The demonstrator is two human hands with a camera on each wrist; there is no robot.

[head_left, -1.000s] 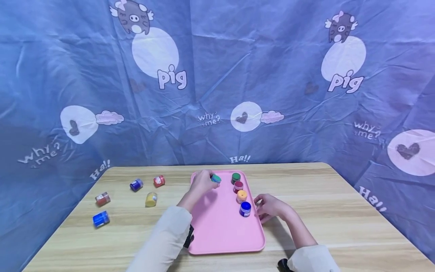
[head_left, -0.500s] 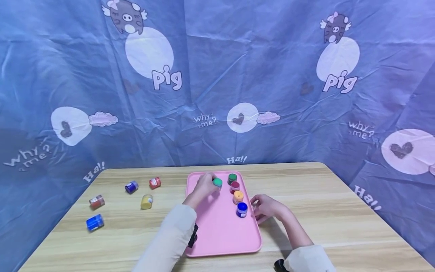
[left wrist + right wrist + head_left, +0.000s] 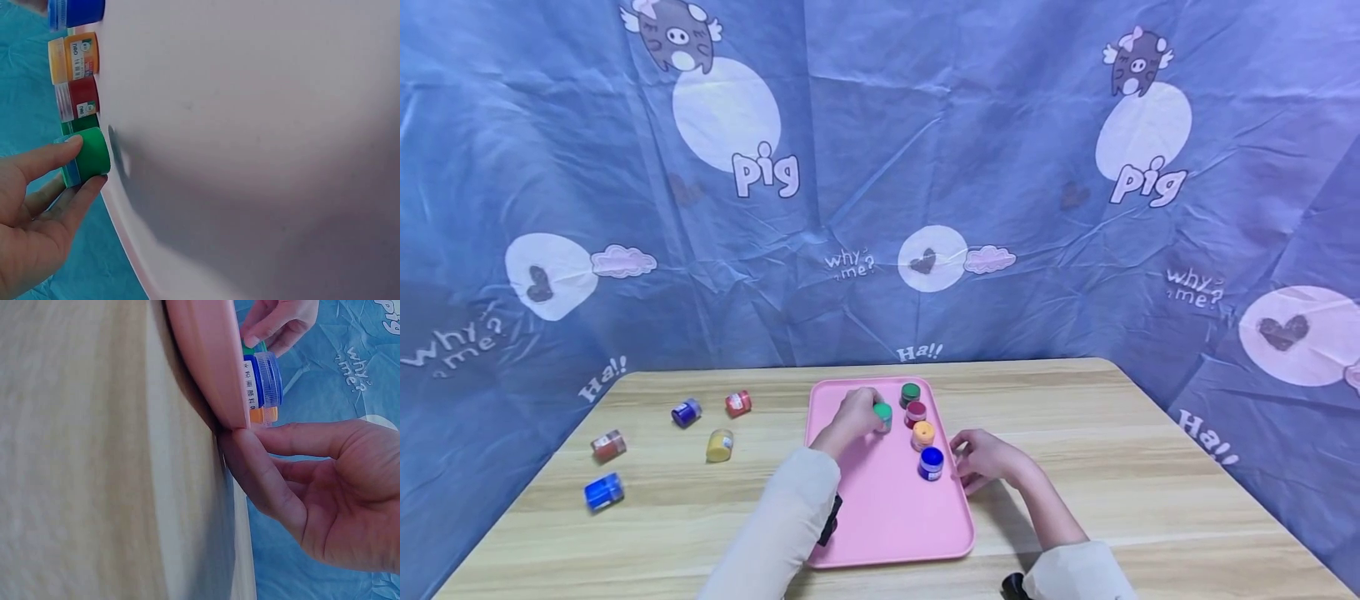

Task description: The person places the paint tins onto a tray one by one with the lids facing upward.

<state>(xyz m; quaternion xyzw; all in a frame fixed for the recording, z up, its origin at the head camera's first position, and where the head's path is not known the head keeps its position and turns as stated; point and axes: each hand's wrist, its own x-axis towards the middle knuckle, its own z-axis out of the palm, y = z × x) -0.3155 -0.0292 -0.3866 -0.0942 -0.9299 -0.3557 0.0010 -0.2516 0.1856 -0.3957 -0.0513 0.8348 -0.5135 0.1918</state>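
My left hand [image 3: 853,419] pinches a bright green paint jar [image 3: 94,152] between thumb and fingers, over the far part of the pink tray [image 3: 891,517]. In the left wrist view a narrow gap and shadow lie between the jar's bottom and the tray. Along the tray's right side stand a dark green jar [image 3: 911,394], a dark red jar [image 3: 915,413], an orange jar [image 3: 922,435] and a blue jar [image 3: 931,463], all upright. My right hand [image 3: 350,487] pinches the tray's right rim between thumb and finger.
Left of the tray, on the wooden table [image 3: 1112,467], lie a dark blue jar [image 3: 686,412], a red jar [image 3: 738,403], a yellow jar [image 3: 719,445], a brownish-red jar [image 3: 608,446] and a bright blue jar [image 3: 604,492]. A blue printed cloth [image 3: 850,317] hangs behind the table.
My left hand has brought the green jar nearer and lower over the tray, turning it from tilted to upright. The right hand stays on the rim. The head view has shifted slightly.
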